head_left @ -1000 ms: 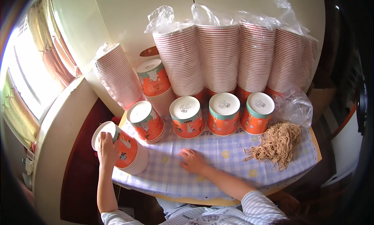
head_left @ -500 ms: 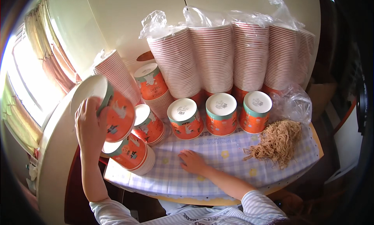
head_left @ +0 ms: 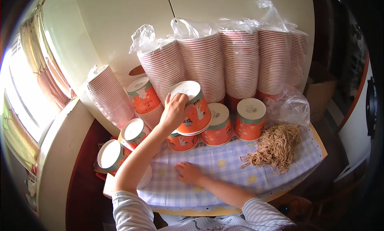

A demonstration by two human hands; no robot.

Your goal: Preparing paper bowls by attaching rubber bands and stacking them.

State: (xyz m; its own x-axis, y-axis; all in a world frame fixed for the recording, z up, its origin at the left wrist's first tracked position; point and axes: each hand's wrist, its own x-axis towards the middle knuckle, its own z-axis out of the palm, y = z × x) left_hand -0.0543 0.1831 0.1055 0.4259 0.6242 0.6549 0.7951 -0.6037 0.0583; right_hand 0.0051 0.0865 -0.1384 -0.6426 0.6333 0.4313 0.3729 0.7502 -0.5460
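An inverted paper cup [head_left: 197, 114] is gripped above the bench [head_left: 319, 139] by the left hand [head_left: 174, 110]; the unclenched right hand [head_left: 189, 173] is rested thereon.

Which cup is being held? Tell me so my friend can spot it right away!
Find the blue checked cloth, then the left hand above it. That hand holds an upside-down orange cup with a green band and white base. Unlike the orange cups around it, this one is in a hand.

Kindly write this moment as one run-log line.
left hand: holding inverted orange cup, raised | right hand: resting on checked tablecloth
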